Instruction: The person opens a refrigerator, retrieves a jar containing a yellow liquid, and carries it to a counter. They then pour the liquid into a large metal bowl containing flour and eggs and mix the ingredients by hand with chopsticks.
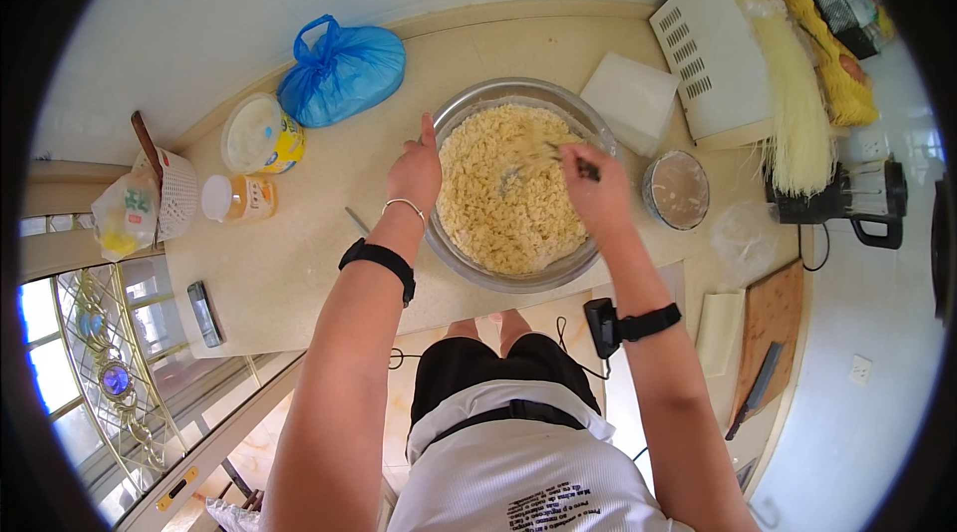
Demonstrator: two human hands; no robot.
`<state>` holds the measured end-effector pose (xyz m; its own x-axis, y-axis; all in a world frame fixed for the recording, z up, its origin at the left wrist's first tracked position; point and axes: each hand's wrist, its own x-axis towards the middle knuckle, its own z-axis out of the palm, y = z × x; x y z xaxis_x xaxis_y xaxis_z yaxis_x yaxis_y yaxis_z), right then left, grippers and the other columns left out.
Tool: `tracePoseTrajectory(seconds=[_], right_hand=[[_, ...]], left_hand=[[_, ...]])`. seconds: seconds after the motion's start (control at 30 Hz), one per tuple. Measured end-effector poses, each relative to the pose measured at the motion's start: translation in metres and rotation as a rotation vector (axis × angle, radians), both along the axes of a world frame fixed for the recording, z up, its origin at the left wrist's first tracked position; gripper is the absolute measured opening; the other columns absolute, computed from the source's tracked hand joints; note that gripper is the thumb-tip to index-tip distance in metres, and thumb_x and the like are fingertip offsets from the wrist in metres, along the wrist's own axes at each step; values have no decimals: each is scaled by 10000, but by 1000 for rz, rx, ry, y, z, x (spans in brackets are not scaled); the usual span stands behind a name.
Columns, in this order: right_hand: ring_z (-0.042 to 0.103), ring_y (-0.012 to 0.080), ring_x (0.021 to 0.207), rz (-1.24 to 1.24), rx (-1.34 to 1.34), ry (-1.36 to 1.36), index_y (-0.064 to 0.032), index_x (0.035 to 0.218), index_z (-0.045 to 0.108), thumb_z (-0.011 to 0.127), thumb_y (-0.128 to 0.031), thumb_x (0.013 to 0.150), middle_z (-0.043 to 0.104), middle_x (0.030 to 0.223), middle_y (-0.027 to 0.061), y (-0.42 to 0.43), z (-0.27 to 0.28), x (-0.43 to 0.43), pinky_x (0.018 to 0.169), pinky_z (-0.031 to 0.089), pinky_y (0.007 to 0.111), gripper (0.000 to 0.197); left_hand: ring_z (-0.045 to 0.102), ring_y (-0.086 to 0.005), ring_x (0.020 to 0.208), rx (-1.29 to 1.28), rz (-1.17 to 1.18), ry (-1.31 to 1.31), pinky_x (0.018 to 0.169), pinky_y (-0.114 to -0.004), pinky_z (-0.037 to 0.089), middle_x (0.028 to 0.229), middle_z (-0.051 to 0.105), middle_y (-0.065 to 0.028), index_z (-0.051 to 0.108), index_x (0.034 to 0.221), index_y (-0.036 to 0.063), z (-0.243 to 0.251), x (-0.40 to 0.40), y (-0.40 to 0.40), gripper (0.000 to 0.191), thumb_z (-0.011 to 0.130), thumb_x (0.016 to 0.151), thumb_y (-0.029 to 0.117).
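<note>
A wide stainless-steel bowl [516,282] stands on the counter before me. Pale yellow, crumbly dough-like mixture [508,210] fills much of it. My left hand [416,171] grips the bowl's left rim, thumb pointing away from me along the edge; its other fingers are partly hidden. Over the right side of the bowl, my right hand [598,184] holds a utensil with a dark handle [589,170]. Its working end is blurred by motion above the mixture, so its kind is unclear.
At right stand a small bowl [677,192] of light-brown contents, white sheets [629,102], a blender [845,195] and a cleaver [759,382] on a cutting board [774,308]. A blue plastic bag [348,76], a tub [258,135], a jar [243,198] and a phone [205,313] lie left.
</note>
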<state>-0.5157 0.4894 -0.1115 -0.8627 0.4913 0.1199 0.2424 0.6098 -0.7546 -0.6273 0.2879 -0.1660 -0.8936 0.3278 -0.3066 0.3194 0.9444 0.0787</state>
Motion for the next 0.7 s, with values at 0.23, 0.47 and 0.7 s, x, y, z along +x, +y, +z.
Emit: tracePoseTrajectory(seconds=[0.23, 0.47, 0.7], right_hand=[[520, 261, 541, 485, -44, -72, -25, 803, 613, 594, -62, 781, 552, 636, 135, -43, 26, 47, 508, 410, 336, 47], [553, 246, 548, 55, 108, -235, -35, 835, 618, 596, -34, 768, 565, 652, 127, -1, 70, 77, 522, 427, 307, 70], [525, 199, 522, -84, -127, 10, -16, 888, 636, 592, -50, 812, 572, 668, 128, -9, -3, 33, 508, 410, 291, 94]], left_hand=[[644, -286, 726, 56, 17, -9, 575, -341, 540, 945, 564, -212, 72, 1416, 26, -3, 2, -3, 684, 432, 834, 28], [637, -292, 719, 33, 15, -22, 574, -345, 537, 921, 557, -209, 65, 1419, 35, -2, 0, -11, 697, 435, 829, 19], [638, -291, 735, 46, 7, -23, 582, -344, 539, 934, 558, -208, 70, 1418, 35, 1, 2, -2, 693, 432, 827, 13]])
